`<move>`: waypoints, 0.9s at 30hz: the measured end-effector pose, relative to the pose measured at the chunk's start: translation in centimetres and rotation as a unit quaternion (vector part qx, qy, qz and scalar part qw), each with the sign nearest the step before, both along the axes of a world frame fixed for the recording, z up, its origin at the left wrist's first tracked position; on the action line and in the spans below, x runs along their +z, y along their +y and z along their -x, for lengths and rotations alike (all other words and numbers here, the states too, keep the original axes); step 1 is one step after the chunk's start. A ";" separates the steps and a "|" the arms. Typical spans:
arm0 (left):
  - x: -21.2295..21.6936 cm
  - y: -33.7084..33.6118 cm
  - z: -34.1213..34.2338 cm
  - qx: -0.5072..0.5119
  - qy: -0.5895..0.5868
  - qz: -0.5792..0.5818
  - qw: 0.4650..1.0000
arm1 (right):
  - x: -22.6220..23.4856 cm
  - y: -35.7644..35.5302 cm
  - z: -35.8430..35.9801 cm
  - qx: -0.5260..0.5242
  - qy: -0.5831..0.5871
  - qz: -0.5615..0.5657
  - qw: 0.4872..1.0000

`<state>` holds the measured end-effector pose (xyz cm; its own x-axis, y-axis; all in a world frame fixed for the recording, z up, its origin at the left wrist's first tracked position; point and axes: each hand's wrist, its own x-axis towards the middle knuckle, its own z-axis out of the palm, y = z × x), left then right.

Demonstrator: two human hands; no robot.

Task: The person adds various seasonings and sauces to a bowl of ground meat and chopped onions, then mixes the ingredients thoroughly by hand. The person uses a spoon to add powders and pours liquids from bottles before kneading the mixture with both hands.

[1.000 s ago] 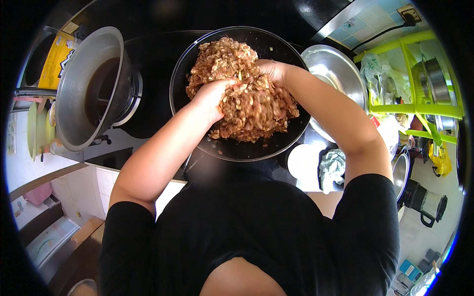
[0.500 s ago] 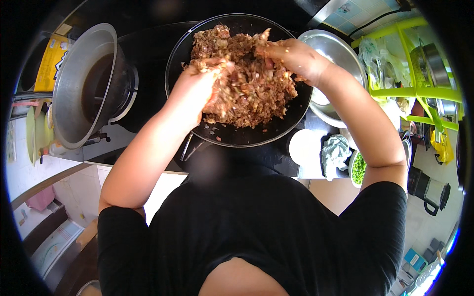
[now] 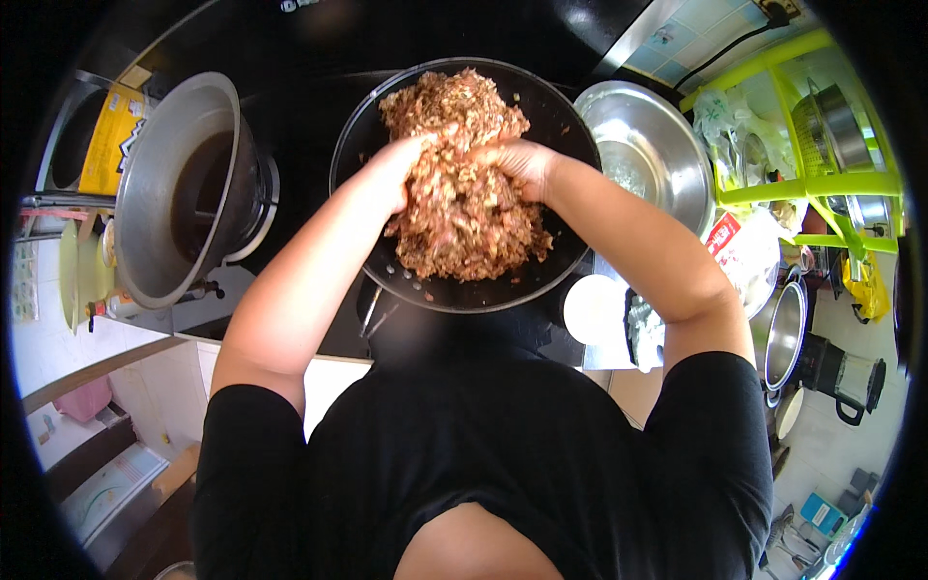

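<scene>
A wide black pan (image 3: 568,242) holds a big heap of brown minced meat mixture (image 3: 474,227) with pale bits in it. Into the heap's left side goes my left hand (image 3: 401,166), fingers sunk in the mince and gripping it. Opposite, my right hand (image 3: 522,162) is closed on the mince from the right, its fingertips partly buried. Both hands squeeze the mixture between them near the pan's middle, and loose crumbs cling to the pan wall.
At left stands a large grey metal pot (image 3: 145,208) with dark liquid. A shiny steel bowl (image 3: 667,145) sits right of the pan, near a white round object (image 3: 592,309). A green rack (image 3: 812,184) holds kitchenware beyond it; a yellow box (image 3: 111,135) lies far left.
My hands have come closer together, the right one moving left and down. The mince has been drawn from a spread-out mass into a narrower, taller heap.
</scene>
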<state>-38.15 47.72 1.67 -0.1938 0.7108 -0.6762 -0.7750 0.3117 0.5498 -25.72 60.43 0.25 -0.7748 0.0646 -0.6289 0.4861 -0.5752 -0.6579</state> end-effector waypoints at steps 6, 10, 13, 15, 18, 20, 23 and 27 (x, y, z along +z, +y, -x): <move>0.7 0.0 -0.6 -0.016 0.096 -0.032 0.995 | 1.7 0.6 -0.7 -0.016 0.004 0.002 1.000; 2.4 -1.6 -1.8 0.066 0.110 -0.116 0.985 | 6.2 -1.7 -1.4 -0.016 0.008 -0.171 0.985; 3.6 -3.1 -2.6 0.122 0.128 -0.093 0.980 | 8.0 -1.7 -2.1 0.104 -0.031 -0.386 0.916; 5.7 -4.1 -3.5 0.119 0.131 -0.074 0.981 | 7.8 -1.3 -3.0 0.126 -0.002 -0.432 0.893; 7.6 -6.1 -3.9 0.098 0.125 -0.055 0.986 | 11.9 -1.3 -2.0 0.299 -0.061 -0.521 0.797; 7.6 -7.3 -4.0 0.104 0.112 -0.049 0.987 | 13.0 -1.2 -1.1 0.354 0.032 -0.597 0.719; 8.3 -8.6 -4.7 0.153 0.085 -0.048 0.983 | 14.7 -1.1 2.0 0.398 0.003 -0.660 0.638; 7.9 -9.1 -4.5 0.086 0.117 -0.092 0.985 | 14.5 -1.4 6.9 0.425 -0.009 -0.732 0.532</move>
<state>-33.67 38.59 9.58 -0.4572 0.7604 -0.4612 -0.6530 0.0651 0.7546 -32.64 59.02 14.73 -0.9100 0.1262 -0.3948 0.1749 0.9805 -0.0898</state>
